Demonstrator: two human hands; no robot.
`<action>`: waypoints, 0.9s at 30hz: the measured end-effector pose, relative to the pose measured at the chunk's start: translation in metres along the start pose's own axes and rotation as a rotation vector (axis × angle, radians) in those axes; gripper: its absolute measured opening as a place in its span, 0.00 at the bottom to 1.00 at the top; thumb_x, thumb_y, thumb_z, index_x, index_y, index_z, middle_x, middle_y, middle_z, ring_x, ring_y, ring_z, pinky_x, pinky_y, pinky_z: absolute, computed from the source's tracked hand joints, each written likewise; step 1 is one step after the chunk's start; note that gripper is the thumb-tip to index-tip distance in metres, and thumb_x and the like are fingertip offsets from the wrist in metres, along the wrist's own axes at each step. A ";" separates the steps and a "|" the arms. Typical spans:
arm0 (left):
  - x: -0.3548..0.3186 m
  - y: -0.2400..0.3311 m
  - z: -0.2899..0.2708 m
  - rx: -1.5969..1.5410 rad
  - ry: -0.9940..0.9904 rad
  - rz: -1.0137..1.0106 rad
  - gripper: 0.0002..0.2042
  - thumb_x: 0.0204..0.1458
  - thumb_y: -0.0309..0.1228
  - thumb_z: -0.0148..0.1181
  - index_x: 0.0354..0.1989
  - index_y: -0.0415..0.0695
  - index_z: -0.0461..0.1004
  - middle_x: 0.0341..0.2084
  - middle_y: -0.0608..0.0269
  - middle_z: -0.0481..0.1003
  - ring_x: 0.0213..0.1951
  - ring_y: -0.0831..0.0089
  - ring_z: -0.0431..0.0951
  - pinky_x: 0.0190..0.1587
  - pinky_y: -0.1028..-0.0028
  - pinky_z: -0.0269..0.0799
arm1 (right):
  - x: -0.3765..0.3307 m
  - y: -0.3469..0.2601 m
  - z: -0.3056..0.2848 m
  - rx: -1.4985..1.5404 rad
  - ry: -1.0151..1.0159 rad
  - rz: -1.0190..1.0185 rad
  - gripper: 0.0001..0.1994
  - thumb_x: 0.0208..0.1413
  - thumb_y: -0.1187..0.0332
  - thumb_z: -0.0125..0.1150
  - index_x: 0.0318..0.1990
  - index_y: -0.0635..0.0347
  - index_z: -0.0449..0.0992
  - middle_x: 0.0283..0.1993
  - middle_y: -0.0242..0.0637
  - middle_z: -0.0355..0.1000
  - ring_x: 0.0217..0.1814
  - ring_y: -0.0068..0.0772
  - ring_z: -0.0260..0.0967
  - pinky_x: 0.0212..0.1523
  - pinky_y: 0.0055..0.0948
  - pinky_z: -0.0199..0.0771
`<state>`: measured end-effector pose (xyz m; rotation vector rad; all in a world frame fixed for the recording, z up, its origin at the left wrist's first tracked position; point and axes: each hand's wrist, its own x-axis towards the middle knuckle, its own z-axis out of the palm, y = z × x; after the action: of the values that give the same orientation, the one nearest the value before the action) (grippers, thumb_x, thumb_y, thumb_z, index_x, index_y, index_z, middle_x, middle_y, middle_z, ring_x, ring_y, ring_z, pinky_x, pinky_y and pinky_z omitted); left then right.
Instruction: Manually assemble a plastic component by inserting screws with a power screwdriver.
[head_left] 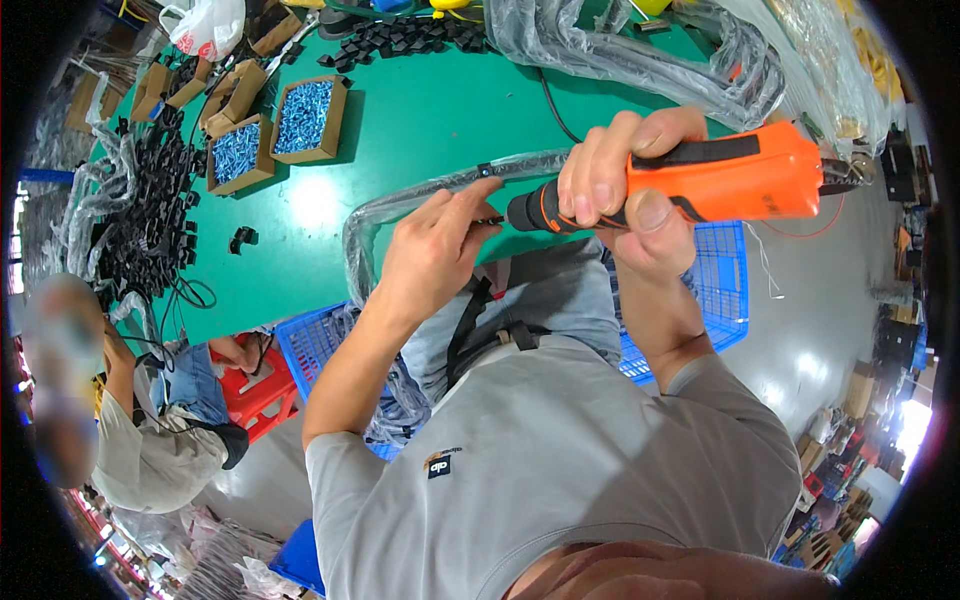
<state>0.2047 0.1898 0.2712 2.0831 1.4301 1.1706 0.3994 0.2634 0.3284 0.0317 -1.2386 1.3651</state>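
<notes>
A grey shirt [600, 440] and pale jeans [570, 295] lie nearest, below the two raised arms. The right forearm rises steeply, its elbow bent, to the right grip [603, 170], which is closed firmly around an orange drill [735, 180]. The drill lies roughly level above the near edge of the bench [430, 105], its black nose pointing left toward the other hand.

The left forearm slants up and inward. The left grip [435, 245] is partly curled, the index finger reaching out to the tube [405, 200] beside a small black clip [485, 170]. The other fingertips are near the drill's nose; whether they pinch anything there cannot be told. The plastic-wrapped tube runs along the near side of the bench and bends toward the person at its left end.

Blue crates stand low on either side of the lap, the right crate [725, 275] and the left crate [300, 350].

Farther over the green bench are two open boxes of blue screws [305, 115], a heap of black parts [150, 225] to the left, and wrapped tubes [630, 65] at the far right.

Off to the left, a co-worker [160, 450] sits by a red stool [255, 395]. Grey, shiny floor [800, 330] spreads to the right, with stacked goods [905, 300] beyond.
</notes>
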 end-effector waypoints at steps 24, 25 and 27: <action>0.162 -0.204 0.043 0.580 0.173 -0.261 0.07 0.55 0.31 0.63 0.41 0.48 0.81 0.40 0.58 0.77 0.45 0.55 0.77 0.46 0.58 0.75 | -0.037 -0.045 -0.059 -0.114 0.280 -0.035 0.17 0.61 0.67 0.63 0.53 0.59 0.65 0.32 0.38 0.68 0.29 0.30 0.68 0.32 0.33 0.74; 0.159 -0.200 0.041 0.557 0.155 -0.328 0.07 0.55 0.31 0.63 0.41 0.47 0.81 0.38 0.58 0.78 0.43 0.56 0.78 0.45 0.59 0.75 | -0.039 -0.046 -0.059 -0.114 0.287 -0.036 0.17 0.61 0.67 0.63 0.53 0.59 0.65 0.32 0.38 0.68 0.29 0.30 0.68 0.32 0.33 0.74; 0.153 -0.200 0.039 0.544 0.165 -0.289 0.09 0.53 0.29 0.65 0.43 0.46 0.81 0.34 0.57 0.79 0.38 0.56 0.81 0.42 0.60 0.75 | -0.041 -0.047 -0.059 -0.099 0.282 -0.044 0.18 0.61 0.66 0.64 0.53 0.59 0.65 0.32 0.38 0.68 0.29 0.30 0.68 0.32 0.33 0.74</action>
<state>0.1386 0.4177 0.1774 2.0283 2.2438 0.9249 0.4821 0.2587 0.3049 -0.1962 -1.0593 1.2214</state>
